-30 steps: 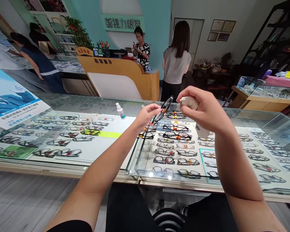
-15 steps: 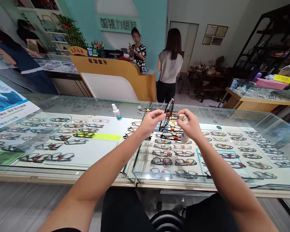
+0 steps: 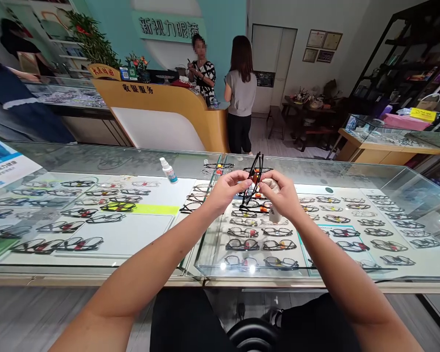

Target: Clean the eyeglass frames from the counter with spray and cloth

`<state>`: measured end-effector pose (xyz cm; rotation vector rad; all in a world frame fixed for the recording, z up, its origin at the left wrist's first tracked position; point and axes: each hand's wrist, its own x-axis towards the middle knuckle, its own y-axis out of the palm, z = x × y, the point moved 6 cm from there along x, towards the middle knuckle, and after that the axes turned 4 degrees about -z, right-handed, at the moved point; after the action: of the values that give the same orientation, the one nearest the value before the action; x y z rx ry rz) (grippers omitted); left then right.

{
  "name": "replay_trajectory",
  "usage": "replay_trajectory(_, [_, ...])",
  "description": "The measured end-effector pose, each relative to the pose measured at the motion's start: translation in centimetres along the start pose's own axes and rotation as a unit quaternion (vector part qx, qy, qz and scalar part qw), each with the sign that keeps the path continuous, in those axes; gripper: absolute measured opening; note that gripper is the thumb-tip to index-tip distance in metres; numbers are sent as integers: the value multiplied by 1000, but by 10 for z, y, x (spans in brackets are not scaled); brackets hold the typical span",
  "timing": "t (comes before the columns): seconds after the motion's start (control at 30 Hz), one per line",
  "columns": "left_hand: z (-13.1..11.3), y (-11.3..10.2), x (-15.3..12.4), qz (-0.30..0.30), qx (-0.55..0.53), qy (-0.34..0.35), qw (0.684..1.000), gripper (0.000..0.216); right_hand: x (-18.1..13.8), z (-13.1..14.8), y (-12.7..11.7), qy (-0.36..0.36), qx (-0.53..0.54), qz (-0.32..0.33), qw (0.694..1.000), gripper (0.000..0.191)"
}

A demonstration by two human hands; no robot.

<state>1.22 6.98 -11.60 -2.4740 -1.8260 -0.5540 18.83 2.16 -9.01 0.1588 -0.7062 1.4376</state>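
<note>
Below fingers (image 3: 239, 175), glass case (image 3: 326, 174) of eyeglasses (image 3: 242, 244)

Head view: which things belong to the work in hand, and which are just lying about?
In the work:
Glasses, in the left hand
Cloth, in the right hand
Perhaps the bottle, standing untouched

Just about:
Other glasses
Poster
Plant

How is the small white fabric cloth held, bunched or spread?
Bunched: the cloth is gathered in the right hand, part hanging below.

2 display cases (image 3: 113, 281) side by side, glasses (image 3: 278, 244) inside.
Bottle (image 3: 169, 171) left of left hand (image 3: 225, 190); cash desk (image 3: 201, 117) behind cases; shelf (image 3: 396, 66) far right.
</note>
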Motion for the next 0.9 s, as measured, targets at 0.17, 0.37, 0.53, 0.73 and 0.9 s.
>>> replay_trajectory(0.17, [0,-2,2,-6,5,7,1000,49,0,-2,2,8,-4,16,1000,22])
replay_trajectory(0.37, [0,-7,4,-31,1,20,999,50,0,-7,9,19,-1,58,998,24])
replay_trajectory(0.53, [1,-8,5,-29,-11,-2,1000,53,4,-8,-2,11,-20,19,1000,24])
replay_trajectory(0.73, [-4,-14,7,-45,51,53,996,48,9,-7,-32,-16,-151,-108,982,31])
replay_trajectory(0.9, [-5,-19,9,-29,144,98,984,36,11,-9,-55,-39,-220,-199,954,29])
